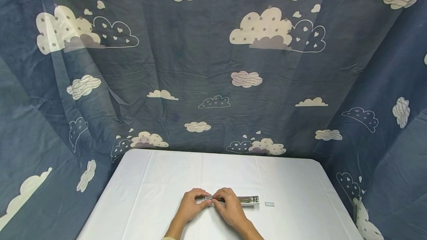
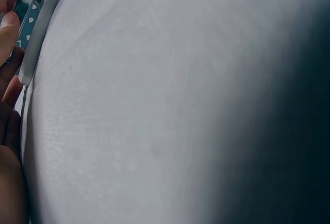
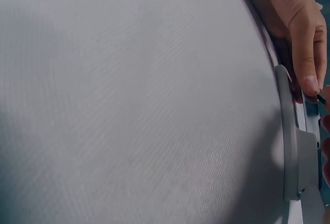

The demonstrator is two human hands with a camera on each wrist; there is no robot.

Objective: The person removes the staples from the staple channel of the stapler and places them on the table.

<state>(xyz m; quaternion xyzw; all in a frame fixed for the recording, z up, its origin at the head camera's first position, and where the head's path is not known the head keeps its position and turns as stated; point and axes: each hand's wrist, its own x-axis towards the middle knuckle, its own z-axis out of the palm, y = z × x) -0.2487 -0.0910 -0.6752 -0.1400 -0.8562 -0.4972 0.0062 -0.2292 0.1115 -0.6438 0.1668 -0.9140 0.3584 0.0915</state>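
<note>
A stapler (image 1: pixel 248 200) with a shiny metal top and pale base lies lengthwise on the white table. My left hand (image 1: pixel 192 205) pinches at its left end with thumb and index finger, beside a small grey block (image 1: pixel 208 197). Curled over the same end, my right hand (image 1: pixel 230 206) grips with fingertips close to the left ones. A small dark piece (image 3: pixel 320 98) shows between the fingertips in the right wrist view; its kind is unclear. The grey plastic base (image 2: pixel 38 33) is partly visible in the left wrist view. Fingers cover the stapler's left part.
A small grey strip (image 1: pixel 270 204), perhaps staples, lies just right of the stapler. The white table (image 1: pixel 173 173) extends around the hands. Behind it and at both sides hangs a dark blue cloud-patterned curtain (image 1: pixel 186 66).
</note>
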